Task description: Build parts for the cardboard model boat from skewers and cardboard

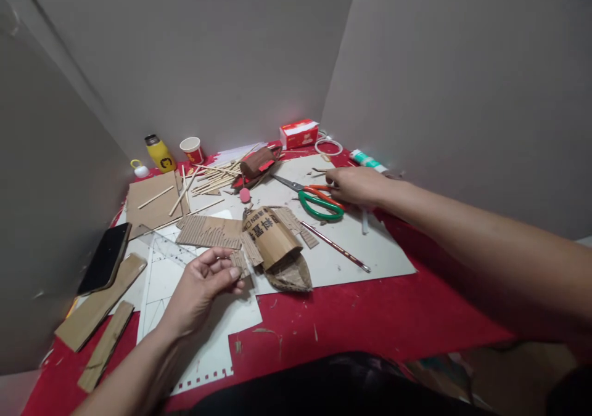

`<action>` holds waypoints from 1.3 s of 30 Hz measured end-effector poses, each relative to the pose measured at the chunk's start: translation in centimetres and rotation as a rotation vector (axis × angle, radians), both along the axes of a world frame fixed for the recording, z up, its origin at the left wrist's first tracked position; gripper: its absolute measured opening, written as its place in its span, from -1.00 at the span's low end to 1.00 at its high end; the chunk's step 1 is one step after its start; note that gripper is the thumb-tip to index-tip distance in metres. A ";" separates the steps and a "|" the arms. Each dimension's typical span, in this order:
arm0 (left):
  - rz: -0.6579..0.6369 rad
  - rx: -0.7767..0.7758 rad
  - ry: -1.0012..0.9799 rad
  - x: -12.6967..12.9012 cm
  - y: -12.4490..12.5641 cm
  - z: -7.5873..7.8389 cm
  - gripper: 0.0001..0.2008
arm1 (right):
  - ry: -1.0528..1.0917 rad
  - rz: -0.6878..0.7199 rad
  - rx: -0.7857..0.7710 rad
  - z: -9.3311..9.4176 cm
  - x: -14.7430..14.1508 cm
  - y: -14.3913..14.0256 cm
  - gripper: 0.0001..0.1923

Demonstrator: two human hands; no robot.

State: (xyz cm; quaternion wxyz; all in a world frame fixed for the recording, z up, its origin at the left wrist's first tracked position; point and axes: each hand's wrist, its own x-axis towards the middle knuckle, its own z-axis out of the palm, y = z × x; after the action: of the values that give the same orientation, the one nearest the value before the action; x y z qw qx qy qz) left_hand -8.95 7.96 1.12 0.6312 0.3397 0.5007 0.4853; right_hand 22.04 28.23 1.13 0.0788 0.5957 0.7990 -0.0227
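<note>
My left hand (208, 286) pinches a small piece of corrugated cardboard (239, 264) between thumb and fingers. Just right of it sits a cardboard boat model (272, 237) with an arched, printed roof and a pointed end. Farther right my right hand (354, 187) is closed at the orange handle of the scissors (319, 199), fingers curled over its far end. The scissors have one orange and one green loop, with blades pointing left. Its fingertips are partly hidden. A pencil (337, 247) lies between the boat and the scissors.
Behind are a red-brown boat model (257, 166), wooden sticks (213, 179), a paper cup (191, 150), a yellow bottle (160, 153) and a red tissue pack (300, 134). At left lie a phone (105, 257), cardboard strips (102, 302) and a clear ruler (169, 245). Grey walls enclose the table.
</note>
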 end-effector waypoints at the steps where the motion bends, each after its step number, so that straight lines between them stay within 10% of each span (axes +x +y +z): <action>1: -0.008 -0.004 -0.009 0.0 0.0 0.0 -0.65 | -0.015 -0.010 -0.013 0.0 -0.1 0.2 -0.67; 15: -0.033 0.027 0.058 0.1 -0.1 0.0 -0.77 | 0.040 -0.032 0.011 1.9 1.2 4.5 -0.83; 29: 0.085 0.095 0.352 0.6 -0.8 0.1 -0.74 | 0.070 -0.069 0.023 1.7 2.0 0.6 -0.78; 39: 0.054 0.412 0.706 0.8 -0.6 -0.6 -0.82 | 0.062 -0.086 0.004 1.2 0.9 0.3 -0.77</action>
State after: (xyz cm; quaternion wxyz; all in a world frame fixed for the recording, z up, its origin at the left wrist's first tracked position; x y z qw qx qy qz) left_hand -8.13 7.40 0.57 0.3266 0.5914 0.5876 0.4454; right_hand 22.94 28.54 2.34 0.0520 0.6288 0.7747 -0.0429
